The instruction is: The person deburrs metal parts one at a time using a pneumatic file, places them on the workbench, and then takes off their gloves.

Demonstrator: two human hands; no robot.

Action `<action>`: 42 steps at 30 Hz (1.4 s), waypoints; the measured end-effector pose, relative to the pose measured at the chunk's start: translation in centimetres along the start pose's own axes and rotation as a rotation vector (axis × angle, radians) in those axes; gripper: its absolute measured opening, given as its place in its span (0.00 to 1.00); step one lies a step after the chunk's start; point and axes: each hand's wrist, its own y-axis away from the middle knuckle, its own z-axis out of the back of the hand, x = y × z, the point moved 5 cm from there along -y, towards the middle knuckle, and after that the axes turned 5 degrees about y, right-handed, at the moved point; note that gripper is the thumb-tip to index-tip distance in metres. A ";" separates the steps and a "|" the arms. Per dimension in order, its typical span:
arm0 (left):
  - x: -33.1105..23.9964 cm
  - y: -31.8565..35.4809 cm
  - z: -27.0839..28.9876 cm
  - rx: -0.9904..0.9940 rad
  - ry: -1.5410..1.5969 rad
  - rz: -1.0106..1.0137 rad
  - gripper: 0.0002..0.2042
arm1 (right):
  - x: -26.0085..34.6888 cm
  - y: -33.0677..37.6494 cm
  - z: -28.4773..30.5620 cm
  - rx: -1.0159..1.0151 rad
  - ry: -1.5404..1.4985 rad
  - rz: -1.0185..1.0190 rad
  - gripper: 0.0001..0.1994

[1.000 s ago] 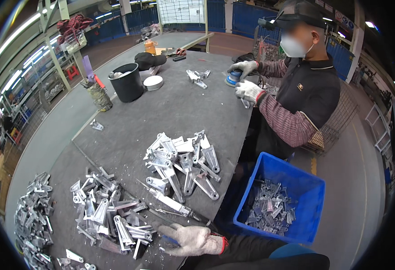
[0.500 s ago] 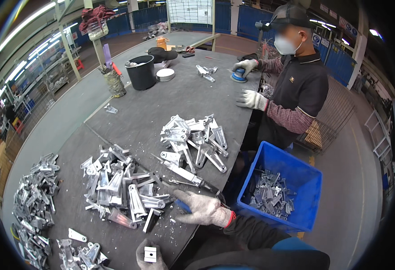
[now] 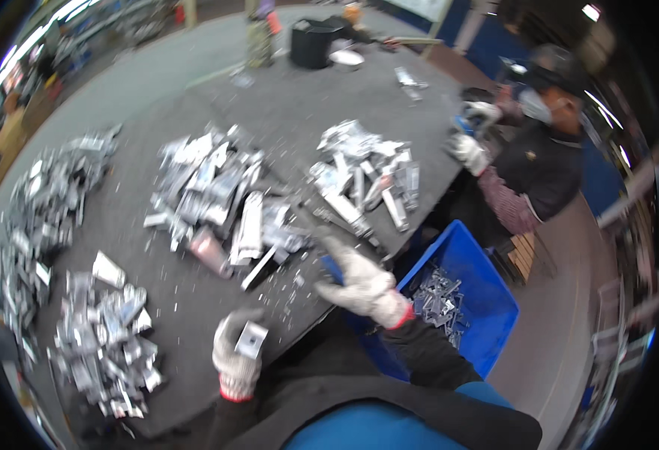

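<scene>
Left hand now lifts a metal part; right hand spread beside part-filled blue bin

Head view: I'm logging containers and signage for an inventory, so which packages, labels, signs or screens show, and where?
Blue bin: right of the table edge, open rectangular plastic crate holding metal parts.
Black bucket: far end of the table, round and dark.
Labels, signs, screens: none can be made out; the picture is blurred.

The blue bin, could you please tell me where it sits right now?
In the head view, the blue bin sits low at the table edge, right of the right hand, part-filled with metal parts.
</scene>
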 end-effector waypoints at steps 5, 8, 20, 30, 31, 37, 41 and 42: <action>0.5 0.2 0.1 0.027 -0.029 0.009 0.14 | 3.5 5.3 0.1 0.227 0.287 -0.113 0.42; 0.7 0.2 0.0 0.102 -0.123 -0.040 0.15 | 5.5 7.8 -0.4 0.360 0.245 -0.105 0.41; 0.4 0.1 -0.4 -0.011 0.044 0.059 0.14 | 6.8 9.9 -3.2 0.649 0.408 -0.092 0.37; -0.3 -0.3 -0.3 0.069 -0.121 0.014 0.14 | 6.6 10.1 -3.2 0.628 0.418 -0.128 0.35; -0.2 -0.3 -0.3 0.065 -0.101 0.038 0.14 | 6.7 10.1 -3.2 0.625 0.403 -0.113 0.35; 0.1 0.0 -0.4 0.074 -0.126 0.003 0.14 | 6.2 10.3 -3.1 0.599 0.348 -0.131 0.36; 0.7 0.0 -0.6 0.058 0.086 0.117 0.14 | 6.0 10.5 -3.0 0.637 0.355 -0.120 0.35; 0.4 0.0 -0.5 0.061 -0.029 0.095 0.15 | 5.9 10.4 -2.8 0.649 0.357 -0.113 0.35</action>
